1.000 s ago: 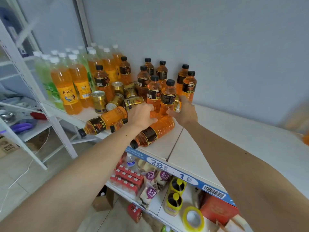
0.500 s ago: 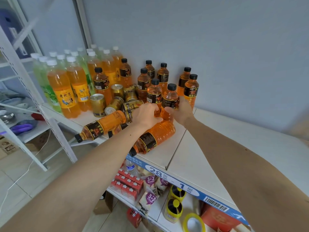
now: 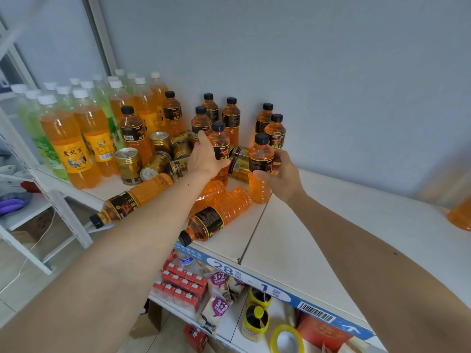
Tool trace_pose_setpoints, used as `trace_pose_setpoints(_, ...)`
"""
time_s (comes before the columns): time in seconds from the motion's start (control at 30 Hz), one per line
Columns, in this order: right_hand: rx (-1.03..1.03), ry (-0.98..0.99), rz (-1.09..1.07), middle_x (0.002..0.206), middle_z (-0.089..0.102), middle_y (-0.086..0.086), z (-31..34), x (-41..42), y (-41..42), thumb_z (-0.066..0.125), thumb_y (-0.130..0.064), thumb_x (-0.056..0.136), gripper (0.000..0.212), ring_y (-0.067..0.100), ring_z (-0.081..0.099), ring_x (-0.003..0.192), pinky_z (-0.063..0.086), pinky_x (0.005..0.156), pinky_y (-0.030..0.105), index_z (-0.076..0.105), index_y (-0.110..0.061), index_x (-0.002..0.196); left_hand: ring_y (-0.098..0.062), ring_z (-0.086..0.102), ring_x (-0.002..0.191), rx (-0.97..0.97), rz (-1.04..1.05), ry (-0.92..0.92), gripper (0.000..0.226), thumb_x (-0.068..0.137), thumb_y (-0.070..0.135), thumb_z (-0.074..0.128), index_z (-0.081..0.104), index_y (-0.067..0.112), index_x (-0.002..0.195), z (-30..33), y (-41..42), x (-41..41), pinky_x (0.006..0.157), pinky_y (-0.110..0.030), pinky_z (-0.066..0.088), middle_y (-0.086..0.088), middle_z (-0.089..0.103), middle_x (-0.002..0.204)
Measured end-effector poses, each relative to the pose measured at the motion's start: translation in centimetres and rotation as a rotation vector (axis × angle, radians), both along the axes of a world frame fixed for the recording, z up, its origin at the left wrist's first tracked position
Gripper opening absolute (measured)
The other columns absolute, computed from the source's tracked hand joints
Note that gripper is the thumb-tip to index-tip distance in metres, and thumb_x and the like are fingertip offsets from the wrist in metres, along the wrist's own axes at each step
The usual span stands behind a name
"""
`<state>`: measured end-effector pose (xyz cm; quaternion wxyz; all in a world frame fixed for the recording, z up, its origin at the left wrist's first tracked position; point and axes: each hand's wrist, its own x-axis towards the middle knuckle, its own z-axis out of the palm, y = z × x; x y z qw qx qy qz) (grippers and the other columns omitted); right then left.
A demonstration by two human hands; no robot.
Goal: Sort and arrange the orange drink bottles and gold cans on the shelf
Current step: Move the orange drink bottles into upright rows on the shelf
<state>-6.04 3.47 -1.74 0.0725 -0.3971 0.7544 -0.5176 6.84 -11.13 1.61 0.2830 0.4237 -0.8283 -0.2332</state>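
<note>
Shelf [image 3: 293, 240]: flat, pale, matte panels with a seam running front to back. Seam as landmark.

Right hand [image 3: 281, 174] just right of the seam's far end, arm stretched forward, fingers curled round an upright bottle [image 3: 260, 171]; clear ribbed plastic, orange liquid, black cap, dark glossy label. Its base sits on the seam.

Left hand [image 3: 206, 159] left of the seam, palm wrapped on a second upright bottle [image 3: 219, 146], index finger extended up.

Two bottles [image 3: 216, 217] of the same kind lie on their sides left of the seam, caps over the shelf's front edge. Gold cans [image 3: 158, 159], ringed metal lids, cluster farther left, some toppled. More bottles stand behind, by the wall.
</note>
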Motion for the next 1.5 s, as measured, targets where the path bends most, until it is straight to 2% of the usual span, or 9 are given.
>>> trace_pose_setpoints(0.33,0.034,-0.003,-0.046,0.127,0.057,-0.003,-0.3,0.2,0.6,0.082,-0.026,0.071,0.076,0.009,0.052,0.108,0.043,0.085,0.023,0.041,-0.022,0.134,-0.034,0.051,0.121,0.036,-0.023,0.097,0.07,0.079,0.02,0.075,0.029,0.011,0.131,-0.7,-1.0,-1.4,0.095,-0.042,0.045,-0.016,0.052,0.13)
trace_pose_setpoints(0.47,0.13,-0.097,-0.047,0.132,0.054,0.002,-1.0,0.1,0.2,0.08,-0.024,0.074,0.079,0.022,0.054,0.118,0.047,0.091,0.032,0.033,-0.019,0.137,-0.034,0.05,0.123,0.029,-0.027,0.111,0.069,0.08,0.019,0.074,0.03,0.011,0.132,-0.9,-0.9,-1.3,0.098,-0.045,0.043,-0.016,0.052,0.132)
trace_pose_setpoints(0.6,0.124,-0.091,-0.048,0.131,0.056,0.002,-1.0,-0.1,0.2,0.081,-0.025,0.073,0.079,0.022,0.054,0.117,0.048,0.094,0.036,0.035,-0.019,0.137,-0.034,0.051,0.122,0.008,-0.044,0.122,0.071,0.08,0.019,0.074,0.029,0.011,0.135,-0.7,-0.6,-1.2,0.098,-0.046,0.043,-0.016,0.053,0.132)
trace_pose_setpoints(0.73,0.111,-0.063,-0.142,0.116,0.061,-0.001,-1.1,-1.1,1.9,0.081,-0.028,0.071,0.066,0.019,0.057,0.104,0.047,0.081,0.03,0.045,-0.019,0.126,-0.031,0.05,0.124,-0.025,-0.141,0.15,0.075,0.079,0.022,0.075,0.029,0.014,0.138,0.0,0.6,-1.4,0.101,-0.047,0.042,-0.012,0.054,0.133)
trace_pose_setpoints(0.83,0.094,-0.068,-0.24,0.106,0.06,-0.004,-0.9,-2.3,4.2,0.081,-0.029,0.069,0.062,0.02,0.058,0.099,0.049,0.078,0.034,0.048,-0.02,0.121,-0.031,0.05,0.123,-0.024,-0.229,0.188,0.071,0.079,0.025,0.074,0.032,0.016,0.135,0.6,2.2,-2.2,0.1,-0.042,0.041,-0.009,0.055,0.131)
trace_pose_setpoints(1.03,0.127,-0.077,-0.424,0.117,0.062,0.001,-0.6,-4.1,9.1,0.081,-0.029,0.068,0.067,0.025,0.059,0.105,0.052,0.085,0.045,0.045,-0.022,0.124,-0.023,0.05,0.122,0.084,-0.494,0.245,0.063,0.081,0.022,0.073,0.036,0.018,0.132,0.7,7.3,-5.1,0.094,-0.032,0.039,-0.003,0.054,0.13)
trace_pose_setpoints(1.13,0.142,-0.059,-0.507,0.115,0.062,-0.001,-0.8,-4.7,11.1,0.081,-0.032,0.068,0.067,0.024,0.058,0.103,0.052,0.082,0.045,0.044,-0.023,0.123,-0.022,0.05,0.122,0.176,-0.572,0.227,0.069,0.079,0.021,0.074,0.034,0.018,0.135,-0.8,9.6,-6.6,0.1,-0.037,0.042,-0.003,0.053,0.132)
trace_pose_setpoints(1.33,0.117,-0.085,-0.586,0.114,0.061,-0.001,-1.4,-5.4,13.1,0.082,-0.035,0.067,0.068,0.023,0.059,0.101,0.053,0.077,0.04,0.043,-0.024,0.122,-0.018,0.05,0.121,0.178,-0.646,0.216,0.068,0.079,0.023,0.075,0.034,0.02,0.134,-1.7,11.4,-8.5,0.091,-0.026,0.037,0.0,0.052,0.13)
trace_pose_setpoints(1.5,0.112,-0.096,-0.578,0.119,0.061,-0.002,-1.9,-5.5,13.1,0.083,-0.038,0.065,0.071,0.021,0.058,0.106,0.051,0.081,0.037,0.046,-0.025,0.124,-0.018,0.045,0.127,0.184,-0.659,0.203,0.078,0.078,0.022,0.076,0.027,0.02,0.139,-2.5,11.7,-8.3,0.099,-0.032,0.039,-0.002,0.047,0.138)
